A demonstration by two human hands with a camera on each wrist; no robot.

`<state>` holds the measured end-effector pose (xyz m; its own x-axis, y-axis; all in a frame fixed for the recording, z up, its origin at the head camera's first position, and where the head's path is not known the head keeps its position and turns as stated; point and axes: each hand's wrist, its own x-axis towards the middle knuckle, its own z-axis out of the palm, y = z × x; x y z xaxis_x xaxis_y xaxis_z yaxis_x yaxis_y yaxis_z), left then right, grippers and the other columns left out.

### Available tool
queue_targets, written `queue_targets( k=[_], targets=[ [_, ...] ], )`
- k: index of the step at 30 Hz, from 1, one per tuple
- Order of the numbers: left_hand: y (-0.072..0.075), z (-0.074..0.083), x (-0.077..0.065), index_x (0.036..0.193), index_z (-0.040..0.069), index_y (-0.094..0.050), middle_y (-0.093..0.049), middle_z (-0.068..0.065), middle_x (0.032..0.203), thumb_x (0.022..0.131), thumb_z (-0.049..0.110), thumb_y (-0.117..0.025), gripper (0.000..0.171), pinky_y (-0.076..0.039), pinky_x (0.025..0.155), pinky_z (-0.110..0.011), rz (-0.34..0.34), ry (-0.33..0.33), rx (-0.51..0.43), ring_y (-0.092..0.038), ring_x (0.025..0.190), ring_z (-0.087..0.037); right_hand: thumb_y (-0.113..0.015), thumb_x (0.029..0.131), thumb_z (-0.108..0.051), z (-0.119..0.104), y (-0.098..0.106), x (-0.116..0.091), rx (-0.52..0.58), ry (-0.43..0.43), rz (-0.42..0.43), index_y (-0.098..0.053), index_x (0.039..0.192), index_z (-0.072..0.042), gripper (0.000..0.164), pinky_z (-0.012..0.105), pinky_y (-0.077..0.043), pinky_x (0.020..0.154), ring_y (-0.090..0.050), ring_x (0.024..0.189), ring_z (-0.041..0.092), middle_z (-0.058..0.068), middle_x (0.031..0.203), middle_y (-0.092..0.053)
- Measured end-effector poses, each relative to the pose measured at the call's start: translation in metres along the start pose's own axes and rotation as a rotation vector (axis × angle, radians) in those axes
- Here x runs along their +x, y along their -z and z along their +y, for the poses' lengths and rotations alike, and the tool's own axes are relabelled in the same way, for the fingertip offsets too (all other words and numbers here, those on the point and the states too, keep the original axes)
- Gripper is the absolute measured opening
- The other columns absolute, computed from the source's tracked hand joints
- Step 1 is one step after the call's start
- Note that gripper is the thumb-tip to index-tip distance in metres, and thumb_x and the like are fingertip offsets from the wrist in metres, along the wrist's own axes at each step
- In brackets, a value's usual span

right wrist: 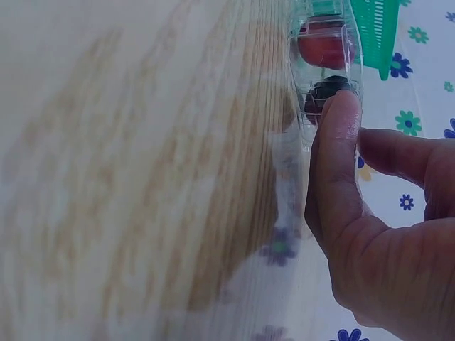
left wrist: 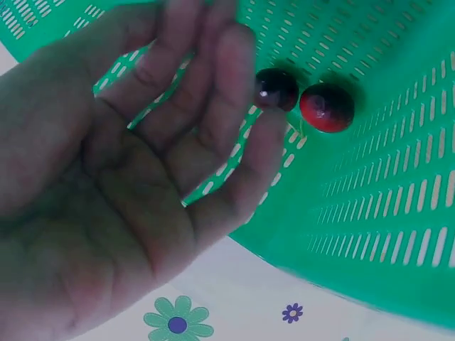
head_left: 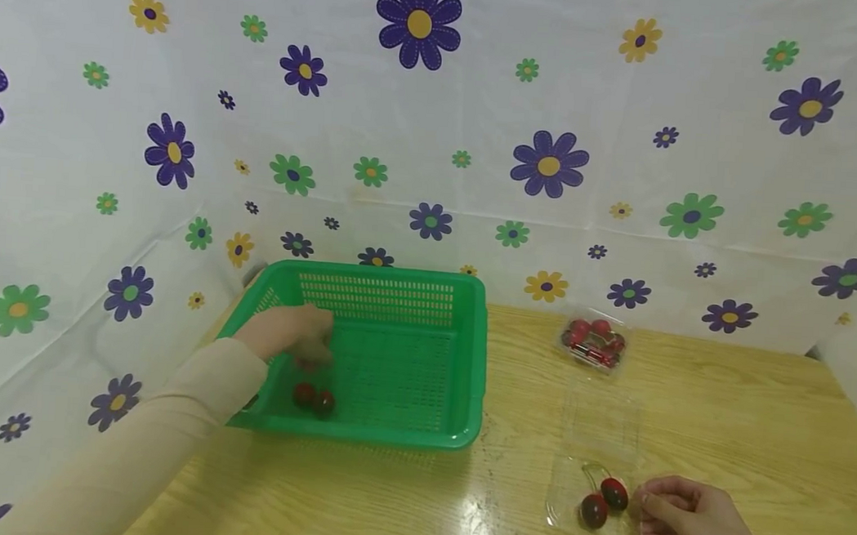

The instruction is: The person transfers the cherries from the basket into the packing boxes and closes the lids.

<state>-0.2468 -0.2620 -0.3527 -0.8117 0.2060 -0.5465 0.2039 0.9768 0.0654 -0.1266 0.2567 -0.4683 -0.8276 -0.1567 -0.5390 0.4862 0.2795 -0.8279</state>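
My left hand [head_left: 302, 333] is inside the green basket [head_left: 470, 368], its fingers reaching down above the cherries. Two dark red cherries [head_left: 304, 394] lie on the basket floor near it. In the left wrist view the palm and loosely bent fingers of the left hand [left wrist: 142, 135] show, beside the cherries [left wrist: 327, 107]; nothing is seen in its grasp. At the right, my right hand [head_left: 693, 517] pinches the side of an opened clear plastic box [head_left: 562, 492] between thumb and fingers. Two stemmed cherries [head_left: 594, 511] lie inside that box, its lid folded back.
A closed clear box of red cherries [head_left: 593, 343] stands behind the opened one, near the back edge of the wooden table [head_left: 729, 417]. White cloth [head_left: 453, 113] with printed flowers hangs behind and at both sides.
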Motion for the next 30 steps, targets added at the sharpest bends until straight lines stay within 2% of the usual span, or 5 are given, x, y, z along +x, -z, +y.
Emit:
queue_targets(
  k=[3, 7, 10, 19, 30],
  targets=[
    [0.001, 0.002, 0.000, 0.068, 0.010, -0.064, -0.065, -0.001, 0.067, 0.091, 0.024, -0.069, 0.027, -0.045, 0.056, -0.024, -0.053, 0.056, -0.016, -0.052, 0.059, -0.010, -0.058, 0.103, -0.009, -0.001, -0.002, 0.000, -0.005, -0.008, 0.021, -0.055, 0.126, 0.014, 0.033, 0.031, -0.063, 0.074, -0.073, 0.081, 0.016, 0.002, 0.093, -0.073],
    [0.001, 0.007, 0.000, 0.091, 0.008, -0.067, -0.074, -0.006, 0.084, 0.096, 0.037, -0.068, 0.030, -0.060, 0.071, -0.033, -0.209, 0.119, -0.069, -0.070, 0.076, -0.017, -0.058, 0.103, -0.010, -0.002, -0.002, 0.000, -0.011, -0.008, 0.018, -0.056, 0.125, 0.014, 0.032, 0.031, -0.063, 0.074, -0.073, 0.081, 0.016, 0.002, 0.093, -0.073],
    [0.000, 0.010, 0.000, 0.108, 0.006, -0.068, -0.078, -0.009, 0.095, 0.095, 0.044, -0.070, 0.040, -0.063, 0.081, -0.042, -0.289, 0.149, -0.125, -0.075, 0.092, -0.022, -0.058, 0.103, -0.010, -0.002, -0.001, 0.000, -0.016, -0.003, 0.007, -0.056, 0.125, 0.013, 0.032, 0.031, -0.063, 0.074, -0.074, 0.081, 0.016, 0.001, 0.093, -0.074],
    [-0.002, 0.011, -0.003, 0.130, 0.013, -0.066, -0.076, -0.007, 0.111, 0.095, 0.036, -0.071, 0.043, -0.060, 0.091, -0.049, -0.357, 0.114, -0.162, -0.072, 0.106, -0.025, -0.060, 0.102, -0.011, -0.003, 0.000, -0.001, -0.024, 0.006, 0.003, -0.058, 0.123, 0.012, 0.031, 0.031, -0.063, 0.074, -0.074, 0.081, 0.016, 0.000, 0.094, -0.074],
    [-0.006, 0.016, -0.004, 0.116, 0.015, -0.074, -0.076, -0.007, 0.116, 0.095, 0.031, -0.072, 0.027, -0.057, 0.097, -0.054, -0.381, 0.086, -0.192, -0.072, 0.109, -0.028, -0.060, 0.102, -0.010, -0.003, -0.003, -0.001, -0.025, -0.006, 0.033, -0.056, 0.124, 0.013, 0.032, 0.031, -0.063, 0.073, -0.074, 0.081, 0.016, 0.001, 0.094, -0.074]
  ],
)
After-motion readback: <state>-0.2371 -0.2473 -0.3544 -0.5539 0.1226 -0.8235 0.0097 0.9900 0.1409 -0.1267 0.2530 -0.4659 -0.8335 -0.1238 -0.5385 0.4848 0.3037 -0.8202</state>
